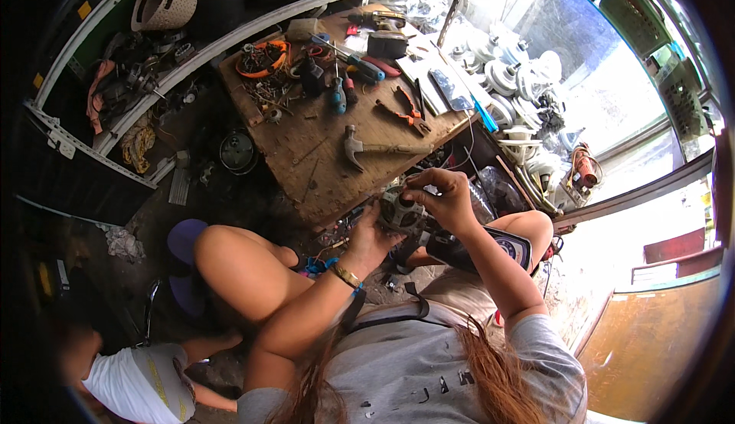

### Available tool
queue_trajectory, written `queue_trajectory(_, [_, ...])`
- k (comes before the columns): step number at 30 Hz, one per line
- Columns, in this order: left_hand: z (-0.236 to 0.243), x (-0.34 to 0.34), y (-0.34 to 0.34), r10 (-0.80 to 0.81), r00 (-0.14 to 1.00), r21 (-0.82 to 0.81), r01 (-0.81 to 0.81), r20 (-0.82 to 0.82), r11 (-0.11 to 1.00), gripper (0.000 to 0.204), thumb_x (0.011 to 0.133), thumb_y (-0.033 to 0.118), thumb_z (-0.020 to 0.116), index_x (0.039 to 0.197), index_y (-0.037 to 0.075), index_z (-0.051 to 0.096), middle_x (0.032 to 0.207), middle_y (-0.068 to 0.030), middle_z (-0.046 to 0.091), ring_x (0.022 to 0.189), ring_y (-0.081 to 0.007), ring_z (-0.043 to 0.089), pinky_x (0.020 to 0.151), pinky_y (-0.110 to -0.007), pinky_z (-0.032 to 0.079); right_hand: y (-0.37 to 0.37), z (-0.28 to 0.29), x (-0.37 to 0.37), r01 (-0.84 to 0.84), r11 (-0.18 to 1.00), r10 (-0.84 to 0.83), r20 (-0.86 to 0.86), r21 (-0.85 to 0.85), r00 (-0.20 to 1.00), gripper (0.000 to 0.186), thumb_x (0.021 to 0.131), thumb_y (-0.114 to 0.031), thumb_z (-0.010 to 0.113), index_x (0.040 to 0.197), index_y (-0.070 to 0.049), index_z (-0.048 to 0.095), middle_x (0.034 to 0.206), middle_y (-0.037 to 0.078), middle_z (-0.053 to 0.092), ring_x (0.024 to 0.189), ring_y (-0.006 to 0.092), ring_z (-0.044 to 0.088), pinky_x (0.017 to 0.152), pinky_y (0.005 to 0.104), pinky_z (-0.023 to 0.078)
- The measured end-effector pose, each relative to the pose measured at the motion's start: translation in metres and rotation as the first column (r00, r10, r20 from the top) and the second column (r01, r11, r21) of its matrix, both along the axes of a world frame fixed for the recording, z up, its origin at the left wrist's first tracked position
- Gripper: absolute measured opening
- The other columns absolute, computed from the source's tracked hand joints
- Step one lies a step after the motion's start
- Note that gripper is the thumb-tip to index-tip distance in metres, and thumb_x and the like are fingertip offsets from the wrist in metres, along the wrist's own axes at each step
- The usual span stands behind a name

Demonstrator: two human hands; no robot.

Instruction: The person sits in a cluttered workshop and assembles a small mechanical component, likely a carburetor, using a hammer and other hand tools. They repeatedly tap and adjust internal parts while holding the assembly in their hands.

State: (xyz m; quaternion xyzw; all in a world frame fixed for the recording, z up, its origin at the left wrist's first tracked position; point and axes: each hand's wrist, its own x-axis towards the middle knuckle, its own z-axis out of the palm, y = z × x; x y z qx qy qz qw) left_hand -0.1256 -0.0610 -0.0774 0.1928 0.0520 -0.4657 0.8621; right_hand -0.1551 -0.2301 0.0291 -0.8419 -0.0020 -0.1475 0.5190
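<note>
In front of my lap, my left hand (369,239) is closed around the side of a round metal motor housing (398,216). The housing has openings in its face and sits just off the table's near edge. From the other side my right hand (444,196) reaches over it, thumb and fingers pinched together at its middle; what lies between the fingertips is too small to make out. Closest on the wooden table (306,163) is a claw hammer (387,148), lying with its handle to the right. Beyond it rest orange-handled pliers (406,110), spread apart.
Screwdrivers (338,94), an orange-rimmed tray of small parts (262,59), a drill (377,19) and a phone (450,89) lie on the table. White fan parts (513,79) pile up at right. Another person (145,378) is at lower left.
</note>
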Motion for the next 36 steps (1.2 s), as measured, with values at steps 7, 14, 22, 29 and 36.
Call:
queue_trajectory(7, [0.000, 0.000, 0.003, 0.004, 1.000, 0.017, -0.004, 0.016, 1.000, 0.049, 0.102, 0.047, 0.044, 0.141, 0.016, 0.048, 0.137, -0.0064, 0.056, 0.126, -0.0230, 0.053, 0.106, -0.046, 0.043, -0.028, 0.005, 0.034, -0.398, 0.915, 0.403, -0.144, 0.066, 0.904, 0.032, 0.074, -0.011, 0.085, 0.100, 0.001, 0.071, 0.093, 0.008, 0.073, 0.089, 0.0150, 0.069, 0.078, 0.0302, 0.054])
queue_trajectory(14, [-0.018, 0.003, 0.008, 0.024, 1.000, -0.051, -0.024, -0.008, 0.998, 0.055, 0.103, 0.046, 0.042, 0.147, 0.013, 0.040, 0.146, -0.0098, 0.048, 0.134, -0.0284, 0.046, 0.112, -0.052, 0.035, -0.040, -0.033, 0.196, -0.655, 0.634, 0.771, -0.406, 0.411, 0.491, 0.056, 0.087, -0.037, 0.074, 0.127, -0.001, 0.060, 0.119, 0.014, 0.067, 0.095, 0.0202, 0.068, 0.078, 0.0351, 0.057])
queue_trajectory(22, [-0.009, 0.001, 0.006, 0.060, 0.994, 0.055, -0.055, -0.095, 0.997, 0.050, 0.105, 0.044, 0.037, 0.146, 0.017, 0.041, 0.149, -0.0071, 0.045, 0.138, -0.0281, 0.041, 0.111, -0.056, 0.028, -0.020, -0.121, 0.337, 0.163, 0.860, -0.285, -0.190, -0.484, 0.940, 0.042, 0.091, -0.028, 0.060, 0.116, 0.003, 0.046, 0.111, 0.029, 0.065, 0.107, 0.0447, 0.063, 0.090, 0.0510, 0.050])
queue_trajectory(29, [-0.017, 0.010, 0.002, 0.063, 0.986, 0.021, -0.060, -0.155, 0.998, 0.047, 0.106, 0.042, 0.036, 0.144, 0.016, 0.044, 0.148, -0.0071, 0.046, 0.136, -0.0271, 0.043, 0.113, -0.054, 0.030, -0.044, -0.056, 0.289, -0.091, 0.969, 0.016, -0.308, -0.230, 0.951, 0.051, 0.084, -0.024, 0.073, 0.122, -0.003, 0.046, 0.103, 0.018, 0.067, 0.093, 0.0280, 0.069, 0.083, 0.0426, 0.056])
queue_trajectory(36, [-0.021, 0.010, -0.009, -0.011, 0.994, -0.056, 0.005, -0.113, 0.998, 0.042, 0.103, 0.038, 0.047, 0.137, 0.014, 0.050, 0.136, -0.0097, 0.056, 0.125, -0.0280, 0.054, 0.103, -0.049, 0.046, -0.109, 0.006, 0.067, 0.052, 0.951, -0.036, -0.059, 0.303, 0.998, 0.037, 0.083, -0.005, 0.072, 0.114, -0.003, 0.051, 0.103, 0.011, 0.066, 0.086, 0.0190, 0.067, 0.074, 0.0329, 0.056])
